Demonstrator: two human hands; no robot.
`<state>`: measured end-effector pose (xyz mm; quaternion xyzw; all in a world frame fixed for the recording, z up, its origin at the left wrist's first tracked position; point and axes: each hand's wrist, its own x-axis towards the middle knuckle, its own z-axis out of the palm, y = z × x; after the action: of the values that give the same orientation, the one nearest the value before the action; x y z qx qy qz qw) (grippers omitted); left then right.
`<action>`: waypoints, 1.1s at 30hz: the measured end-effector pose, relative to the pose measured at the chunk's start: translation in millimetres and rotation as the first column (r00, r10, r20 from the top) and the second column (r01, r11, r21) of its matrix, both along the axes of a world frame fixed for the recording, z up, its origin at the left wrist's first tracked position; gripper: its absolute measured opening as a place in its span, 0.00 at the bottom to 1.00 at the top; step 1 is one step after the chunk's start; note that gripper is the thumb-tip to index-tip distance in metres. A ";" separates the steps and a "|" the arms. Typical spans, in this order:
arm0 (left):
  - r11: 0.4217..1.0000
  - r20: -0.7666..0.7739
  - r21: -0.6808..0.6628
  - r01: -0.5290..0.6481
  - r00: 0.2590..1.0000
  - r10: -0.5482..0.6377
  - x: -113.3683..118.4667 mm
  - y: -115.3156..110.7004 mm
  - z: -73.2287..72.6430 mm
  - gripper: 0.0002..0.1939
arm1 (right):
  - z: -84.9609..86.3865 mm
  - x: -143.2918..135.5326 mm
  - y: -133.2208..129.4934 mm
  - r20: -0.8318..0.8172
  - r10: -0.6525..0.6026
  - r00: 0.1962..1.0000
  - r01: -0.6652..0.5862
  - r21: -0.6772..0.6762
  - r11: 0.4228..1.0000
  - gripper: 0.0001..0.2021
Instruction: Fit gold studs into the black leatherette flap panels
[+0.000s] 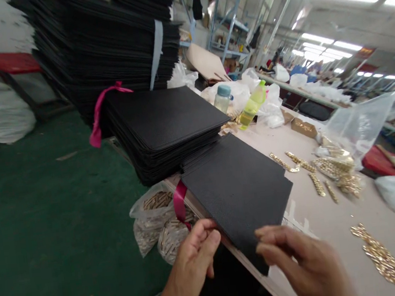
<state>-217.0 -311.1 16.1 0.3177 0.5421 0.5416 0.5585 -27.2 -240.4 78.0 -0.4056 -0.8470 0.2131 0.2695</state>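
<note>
A flat black panel (239, 186) with notched corners lies at the table's near edge, more black sheets just under its far end. My left hand (195, 257) is at the panel's near left edge, thumb and fingers curled close together; whether they pinch anything cannot be made out. Over the panel's near right corner is my right hand (299, 260), slightly blurred, its thumb and forefinger drawn together; anything between them is too small to see. A thick stack of black panels (172, 113) sits beyond, with a pink ribbon (179, 202) hanging at the table edge.
Gold chain pieces (384, 255) lie on the table (327, 219) at the right. A green bottle (252, 106) and a blue-capped jar (223, 98) stand behind. Clear bags (155, 219) hang below the left edge. A tall black pile (106, 39) rises at upper left.
</note>
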 end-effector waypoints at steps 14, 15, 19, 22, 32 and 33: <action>0.985 0.286 -0.077 -0.154 0.943 0.170 -5.1 13.2 0.3 0.25 | -15.3 -33.0 44.4 0.012 0.156 0.988 -0.156 -0.022 0.988 0.15; 0.981 0.299 -0.113 -0.160 0.936 0.187 -5.0 11.2 -0.7 0.27 | -13.1 -30.1 38.6 -0.029 0.144 0.989 -0.147 -0.099 0.984 0.14; 0.968 0.325 -0.240 -0.071 0.934 0.149 -5.3 -1.9 -4.9 0.27 | -11.3 -25.0 30.0 -0.175 0.006 0.985 -0.082 -0.435 0.897 0.10; 0.975 0.392 -0.224 -0.016 0.914 0.105 -7.1 -14.8 -8.8 0.22 | -13.8 -25.8 27.0 -0.244 -0.050 0.968 -0.099 -0.562 0.821 0.11; 0.956 0.176 -0.278 0.088 0.984 -0.040 -2.8 -26.6 -2.3 0.31 | -0.4 -18.1 1.9 -0.262 0.003 0.965 -0.164 -0.595 0.787 0.13; 0.954 0.179 -0.283 0.095 0.983 -0.045 -1.5 -26.3 -0.2 0.31 | -0.4 -17.2 0.3 -0.280 -0.063 0.958 -0.142 -0.653 0.744 0.11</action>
<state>-218.6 -337.4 15.9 0.2037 0.5543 0.4613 0.6622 -44.4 -240.0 77.6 -0.4219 -0.6756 0.5630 0.2206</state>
